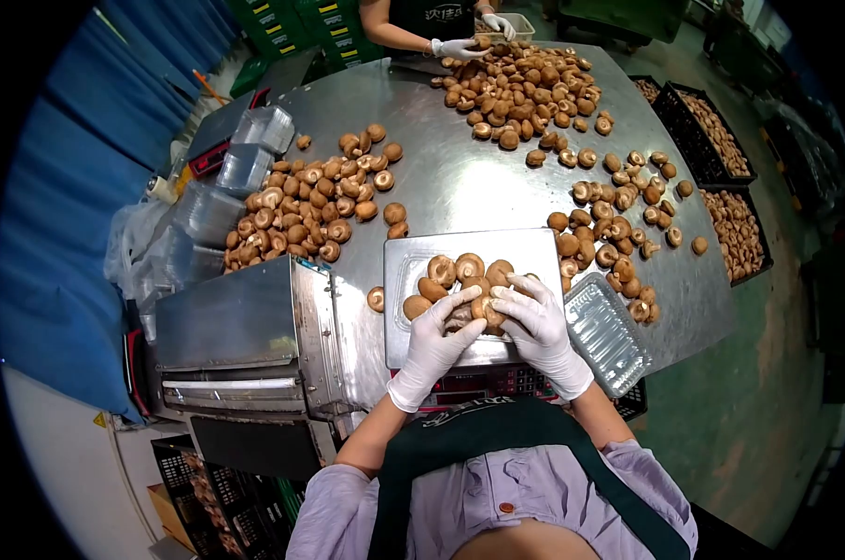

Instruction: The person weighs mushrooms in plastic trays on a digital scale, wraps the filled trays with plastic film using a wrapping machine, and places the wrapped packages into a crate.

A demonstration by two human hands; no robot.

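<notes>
A silver scale (534, 243) stands in front of me, its red-lit panel partly hidden under my wrists. On its plate lies a clear plastic tray (406, 278) holding several brown mushrooms (469, 267). My left hand (436, 343), in a white glove, curls its fingers around mushrooms at the tray's near side. From the other side my right hand (540, 338), gloved too, closes over a mushroom (488, 314) beside the left fingertips. Both hands hide part of the tray. Another clear tray (607, 334) rests tilted against the scale's right side.
Mushroom heaps lie left (301, 210), far (525, 89) and right (618, 224) on the metal table (422, 140). Stacked clear trays (208, 213) and a metal box-shaped machine (231, 317) stand left. Across the table, a co-worker's gloved hand (458, 49) touches mushrooms. Black crates (712, 135) sit right.
</notes>
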